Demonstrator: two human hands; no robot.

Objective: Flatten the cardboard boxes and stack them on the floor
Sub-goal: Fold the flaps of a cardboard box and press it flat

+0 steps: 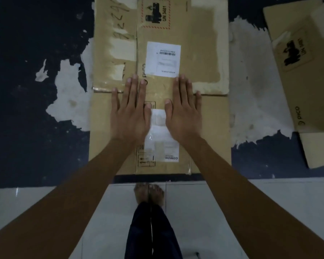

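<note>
A dark floor covering [26, 109], worn through in pale patches, spreads across the left. In the middle a flattened cardboard box [209, 128] lies on it, its near edge close to the covering's front edge where the white floor tiles [269, 199] begin. The left hand [129, 116] presses flat on the box with straight fingers, gripping nothing. Between the hands sits a white label [158, 124] (partly hidden by both thumbs). The right hand [183, 114] lies flat too, fingers extended, its fingertips reaching a second flattened box [198, 43] that overlaps the first box's far edge and bears a barcode sticker [163, 58]. Another cardboard box [310, 86] lies apart at the right edge. The person's bare feet [149, 192] stand on the tiles.
</note>
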